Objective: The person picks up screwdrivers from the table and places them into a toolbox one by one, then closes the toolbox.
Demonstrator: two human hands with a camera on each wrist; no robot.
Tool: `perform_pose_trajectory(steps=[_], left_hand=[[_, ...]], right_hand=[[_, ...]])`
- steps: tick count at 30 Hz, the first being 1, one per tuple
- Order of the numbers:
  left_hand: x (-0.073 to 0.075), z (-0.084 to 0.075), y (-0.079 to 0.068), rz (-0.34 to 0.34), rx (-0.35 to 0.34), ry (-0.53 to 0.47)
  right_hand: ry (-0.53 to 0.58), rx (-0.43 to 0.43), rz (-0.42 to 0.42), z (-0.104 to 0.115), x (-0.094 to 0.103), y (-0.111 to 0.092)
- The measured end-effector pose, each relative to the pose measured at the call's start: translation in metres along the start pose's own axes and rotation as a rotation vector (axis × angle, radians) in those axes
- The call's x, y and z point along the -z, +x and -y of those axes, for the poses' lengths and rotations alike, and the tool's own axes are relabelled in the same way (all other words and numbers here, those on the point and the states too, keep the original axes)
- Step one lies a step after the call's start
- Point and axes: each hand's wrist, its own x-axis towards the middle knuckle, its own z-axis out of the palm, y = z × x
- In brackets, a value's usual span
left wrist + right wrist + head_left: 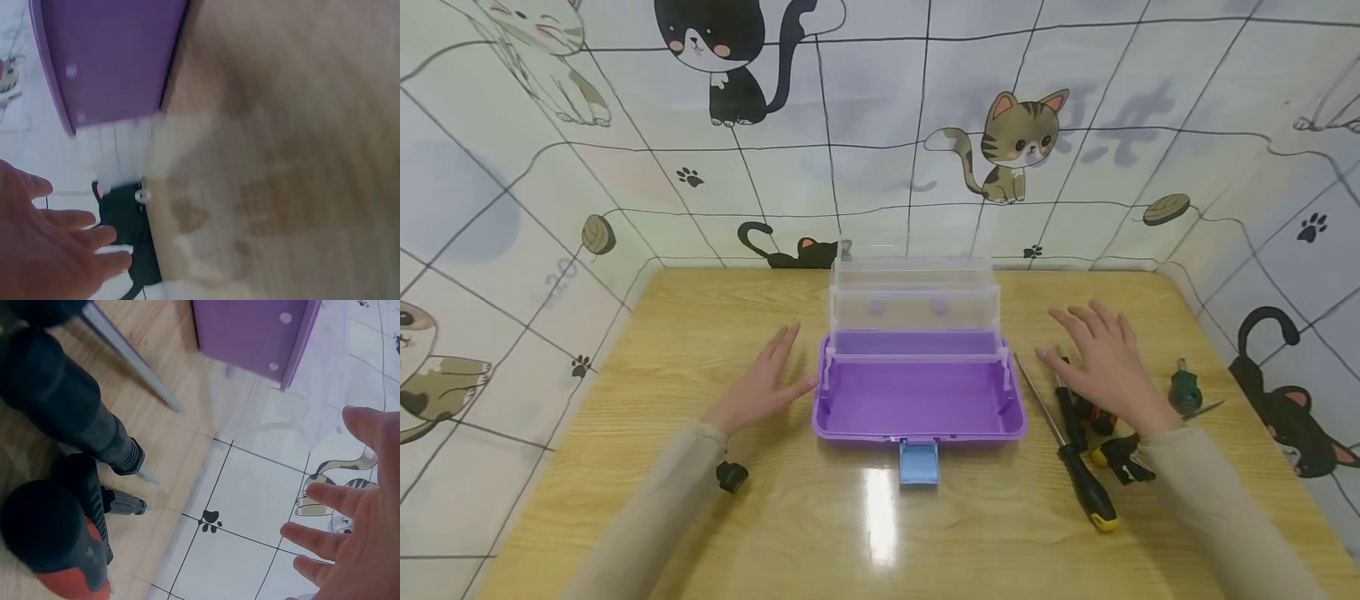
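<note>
A purple toolbox [917,400] stands on the table with its clear lid [916,304] raised at the back and a light blue latch [919,463] hanging at the front. Nothing lies inside it. Beside its left end my left hand [758,387] reaches forward with fingers spread, holding nothing; the left wrist view shows the palm and fingers [87,234] apart from the box wall. My right hand [1105,362] hovers over several screwdrivers right of the box, fingers spread and gripping nothing. Closest to the box lies a long black screwdriver with a yellow end [1086,487].
Under and around the right hand lie another black screwdriver [1071,417], a red-and-black handle [1103,421] and a short green-handled tool [1185,390]. A cat-patterned cloth [880,183] walls the wooden table [700,308] at the back and sides.
</note>
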Motion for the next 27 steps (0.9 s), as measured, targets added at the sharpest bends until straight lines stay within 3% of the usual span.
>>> perform_pose_trajectory(steps=[3, 8, 14, 20, 27], left_hand=[[-0.008, -0.005, -0.005, 0.037, -0.052, -0.071], [-0.021, -0.016, -0.002, 0.072, -0.114, -0.156], [-0.032, -0.017, 0.000, 0.113, -0.186, -0.299], [-0.039, -0.015, -0.003, 0.147, -0.132, -0.368], [-0.042, -0.016, -0.002, 0.148, -0.131, -0.415]], right_hand=[[-0.017, 0.014, -0.004, 0.001, -0.001, -0.007], [-0.045, 0.031, -0.009, -0.002, 0.004, -0.018], [-0.002, 0.070, -0.052, -0.002, 0.002, -0.034], [0.021, 0.096, -0.097, -0.005, -0.001, -0.056], [0.035, 0.074, -0.084, -0.007, -0.005, -0.085]])
